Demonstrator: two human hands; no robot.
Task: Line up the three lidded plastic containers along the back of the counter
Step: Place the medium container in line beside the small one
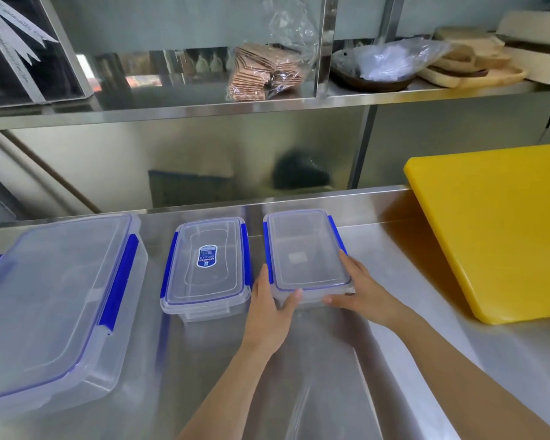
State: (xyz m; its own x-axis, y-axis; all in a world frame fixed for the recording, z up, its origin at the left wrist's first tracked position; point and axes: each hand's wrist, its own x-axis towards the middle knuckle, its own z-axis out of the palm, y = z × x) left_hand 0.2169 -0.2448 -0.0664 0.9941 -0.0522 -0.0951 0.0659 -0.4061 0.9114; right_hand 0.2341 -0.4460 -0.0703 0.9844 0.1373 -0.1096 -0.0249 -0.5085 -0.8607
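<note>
Gleaming brushed-steel tabletop, three clear glossy plastic containers with blue clips, matt yellow plastic cutting board, pale wooden boards on the steel shelf.

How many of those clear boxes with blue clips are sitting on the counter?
3. The large container lies at the left, partly out of frame; the stickered container stands in the middle; the right container is held between both hands. None seems hidden.
</note>
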